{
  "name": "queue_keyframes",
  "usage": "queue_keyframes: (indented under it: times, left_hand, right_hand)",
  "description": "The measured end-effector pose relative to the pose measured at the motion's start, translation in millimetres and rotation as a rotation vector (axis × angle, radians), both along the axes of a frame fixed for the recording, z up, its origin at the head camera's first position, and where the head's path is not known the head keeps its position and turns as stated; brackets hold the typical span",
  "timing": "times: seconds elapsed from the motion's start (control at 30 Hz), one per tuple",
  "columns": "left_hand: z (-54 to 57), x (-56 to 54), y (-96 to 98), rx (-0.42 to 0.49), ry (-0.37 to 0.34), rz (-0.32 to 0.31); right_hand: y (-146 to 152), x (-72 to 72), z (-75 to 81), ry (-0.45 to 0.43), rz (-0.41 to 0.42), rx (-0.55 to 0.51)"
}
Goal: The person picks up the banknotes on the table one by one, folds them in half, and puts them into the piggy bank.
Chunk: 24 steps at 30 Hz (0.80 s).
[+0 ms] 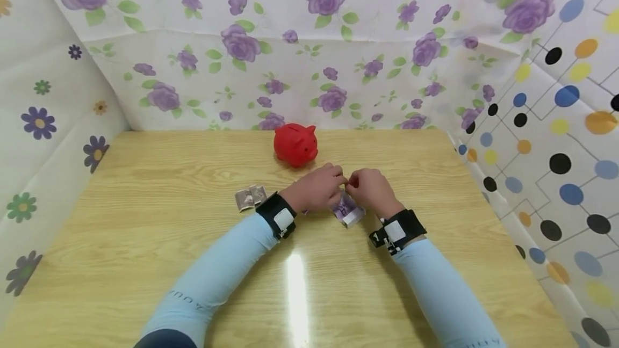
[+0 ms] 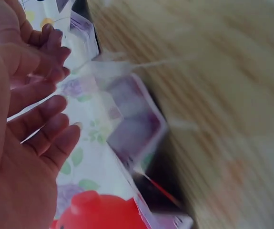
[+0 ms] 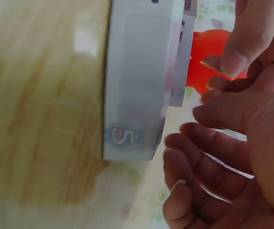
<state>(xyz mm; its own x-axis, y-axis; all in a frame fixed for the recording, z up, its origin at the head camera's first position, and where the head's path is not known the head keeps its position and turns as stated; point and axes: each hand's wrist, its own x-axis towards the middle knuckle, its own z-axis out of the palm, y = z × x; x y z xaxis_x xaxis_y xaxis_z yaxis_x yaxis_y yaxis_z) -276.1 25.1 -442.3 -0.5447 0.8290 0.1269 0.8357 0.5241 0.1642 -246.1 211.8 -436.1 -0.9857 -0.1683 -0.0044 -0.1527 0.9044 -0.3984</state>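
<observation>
Close together over the table, my left hand (image 1: 316, 187) and right hand (image 1: 372, 189) have their fingertips almost meeting. Nothing shows between the loosely bent fingers of the left hand in the left wrist view; the right wrist view shows the right hand's fingers (image 3: 175, 174) likewise bent around nothing visible. Just below the hands lies a folded purple banknote (image 1: 348, 209), partly covered by them. Its pale end with a printed 5 (image 3: 122, 136) shows large in the right wrist view. Blurred folded notes (image 2: 134, 119) appear in the left wrist view.
A red piggy bank (image 1: 295, 145) stands just behind the hands, near the table's back edge. Folded brownish notes (image 1: 250, 197) lie left of my left wrist. The wooden table (image 1: 193, 283) meets a flower-patterned cloth (image 1: 193, 69) at the back and a dotted cloth (image 1: 556, 176) on the right.
</observation>
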Motion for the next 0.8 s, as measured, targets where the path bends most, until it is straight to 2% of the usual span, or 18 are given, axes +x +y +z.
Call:
queue_keyframes:
  times: [0.07,0.27,0.47,0.8]
  left_hand:
    - [0.3,0.9,2.7,-0.024,-0.010,-0.014]
    - [-1.2,2.4,8.7,-0.100,0.020,-0.039]
    - [-3.8,4.6,10.1,-0.134,-0.031,-0.013]
    - [-3.6,9.2,10.3,-0.139,-0.034,0.011]
  right_hand:
    - [1,3.9,0.3,-0.015,0.009,0.010]
    - [6,12.2,1.9,-0.060,-0.004,0.037]
    - [6,14.3,2.4,-0.108,-0.031,0.037]
    - [5,13.8,-2.9,-0.158,-0.037,-0.051]
